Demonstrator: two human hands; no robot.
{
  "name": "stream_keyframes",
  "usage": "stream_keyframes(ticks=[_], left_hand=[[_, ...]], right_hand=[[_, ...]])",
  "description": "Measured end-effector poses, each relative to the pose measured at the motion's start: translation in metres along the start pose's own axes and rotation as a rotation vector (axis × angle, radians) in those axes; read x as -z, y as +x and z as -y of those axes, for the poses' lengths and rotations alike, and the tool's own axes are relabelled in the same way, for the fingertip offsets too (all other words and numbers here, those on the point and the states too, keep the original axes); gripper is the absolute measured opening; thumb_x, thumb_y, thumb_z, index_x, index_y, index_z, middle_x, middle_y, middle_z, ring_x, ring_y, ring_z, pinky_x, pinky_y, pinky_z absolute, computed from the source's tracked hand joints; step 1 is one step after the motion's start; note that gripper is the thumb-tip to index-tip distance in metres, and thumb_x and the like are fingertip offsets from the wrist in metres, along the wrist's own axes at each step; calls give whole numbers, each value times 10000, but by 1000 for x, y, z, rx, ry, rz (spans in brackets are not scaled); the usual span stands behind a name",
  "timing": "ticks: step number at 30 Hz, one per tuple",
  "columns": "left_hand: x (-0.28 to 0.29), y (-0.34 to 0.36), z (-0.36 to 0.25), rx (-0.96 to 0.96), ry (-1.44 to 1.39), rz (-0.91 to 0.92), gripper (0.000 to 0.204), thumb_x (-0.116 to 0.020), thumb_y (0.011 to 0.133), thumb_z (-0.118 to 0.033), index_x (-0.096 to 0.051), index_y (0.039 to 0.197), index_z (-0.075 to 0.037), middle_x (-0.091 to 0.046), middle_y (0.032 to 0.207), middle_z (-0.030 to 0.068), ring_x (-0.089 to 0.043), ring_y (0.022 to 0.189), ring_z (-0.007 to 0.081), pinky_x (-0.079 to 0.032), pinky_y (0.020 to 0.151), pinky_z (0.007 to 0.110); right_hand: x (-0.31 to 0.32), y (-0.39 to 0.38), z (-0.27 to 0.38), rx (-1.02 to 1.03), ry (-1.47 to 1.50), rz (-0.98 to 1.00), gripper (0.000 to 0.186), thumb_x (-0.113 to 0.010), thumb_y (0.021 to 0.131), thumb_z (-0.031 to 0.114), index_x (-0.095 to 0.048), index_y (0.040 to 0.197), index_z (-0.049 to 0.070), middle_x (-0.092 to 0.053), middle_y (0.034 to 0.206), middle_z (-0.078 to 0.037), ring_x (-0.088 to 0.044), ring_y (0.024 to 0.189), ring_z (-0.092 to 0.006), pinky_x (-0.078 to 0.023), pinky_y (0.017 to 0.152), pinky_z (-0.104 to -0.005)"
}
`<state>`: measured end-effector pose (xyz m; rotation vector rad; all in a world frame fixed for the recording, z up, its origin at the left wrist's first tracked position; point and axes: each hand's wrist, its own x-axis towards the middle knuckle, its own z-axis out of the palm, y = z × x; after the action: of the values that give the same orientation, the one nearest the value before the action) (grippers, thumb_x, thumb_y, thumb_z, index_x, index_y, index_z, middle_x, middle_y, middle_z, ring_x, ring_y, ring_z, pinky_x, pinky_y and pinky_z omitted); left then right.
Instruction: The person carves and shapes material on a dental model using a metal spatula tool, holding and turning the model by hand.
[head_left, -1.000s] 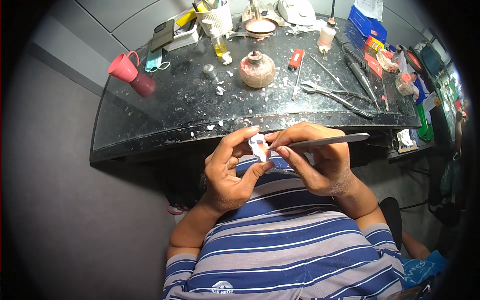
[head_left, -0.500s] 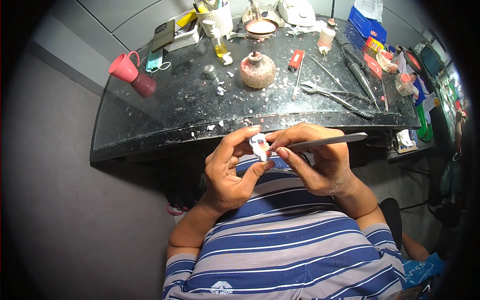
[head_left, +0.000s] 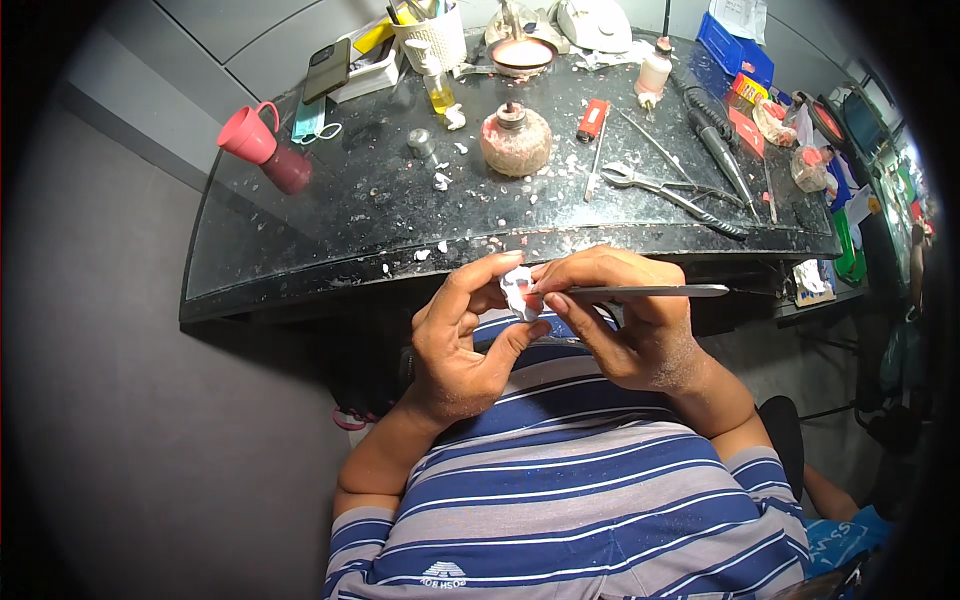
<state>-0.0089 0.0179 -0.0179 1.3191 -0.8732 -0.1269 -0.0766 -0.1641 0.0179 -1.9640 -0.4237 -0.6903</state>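
Note:
My left hand [head_left: 452, 345] pinches a small white dental piece [head_left: 517, 300] between thumb and fingers, just in front of the bench edge. Its middle shows pink. In my right hand [head_left: 645, 330] is a slim metal carving tool [head_left: 690, 291], gripped like a pen and lying almost level, its flat rounded end out to the right. The tool's working tip reaches the pink part of the piece; my fingers partly cover that spot, so I cannot tell exactly how it touches.
On the black bench [head_left: 350, 210], strewn with white scraps, stand a spirit lamp [head_left: 516, 143], a red lighter [head_left: 593, 119], pliers [head_left: 665, 186] and a rotary handpiece [head_left: 722, 160]. A pink mug [head_left: 250, 137] is at left; a small bottle [head_left: 437, 88] of yellow liquid stands farther back.
The outer end of the carving tool has dipped, bringing it closer to level, and my right hand has turned slightly with it. My left hand keeps the dental piece in nearly the same place.

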Motion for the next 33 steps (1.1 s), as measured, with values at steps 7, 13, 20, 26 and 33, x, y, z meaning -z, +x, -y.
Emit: stream_keyframes(ticks=[7,13,20,26,33], left_hand=[[0,1,2,29,-10,-1,548,-754,826,92,-522,1322,73,-661,1133,160,-676,1035,186,-547,931,304],[0,-1,5,21,11,-11,588,-742,816,126,-475,1338,89,-635,1161,165,-651,1065,200,-511,964,313],[-1,0,9,41,-13,-27,547,-760,828,81,-512,1316,78,-631,1207,171,-662,1049,186,-534,954,314],[-2,0,7,73,-23,-14,589,-736,825,118,-467,1348,85,-638,1139,155,-663,1036,203,-522,948,311],[-1,0,9,76,-54,-24,573,-739,831,106,-479,1341,83,-642,1145,164,-662,1043,200,-525,955,315]], right_hand=[[13,-2,-2,-185,222,-103,106,-677,921,7,-672,1009,-52,-707,875,-105,-702,814,-151,-552,685,-269],[102,33,-59,-628,-18,-158,321,-679,974,298,-626,799,33,-577,578,1,-506,460,-59,-377,442,-220],[149,44,-102,-789,-137,124,328,-707,944,300,-696,842,-12,-592,604,-6,-511,596,-60,-411,570,-274],[145,29,-93,-644,-789,52,240,-780,836,213,-721,879,-16,-716,797,-166,-695,754,-273,-522,730,-386],[131,35,-102,-646,-896,46,136,-739,832,127,-729,895,7,-723,876,-207,-704,898,-376,-529,804,-455]])
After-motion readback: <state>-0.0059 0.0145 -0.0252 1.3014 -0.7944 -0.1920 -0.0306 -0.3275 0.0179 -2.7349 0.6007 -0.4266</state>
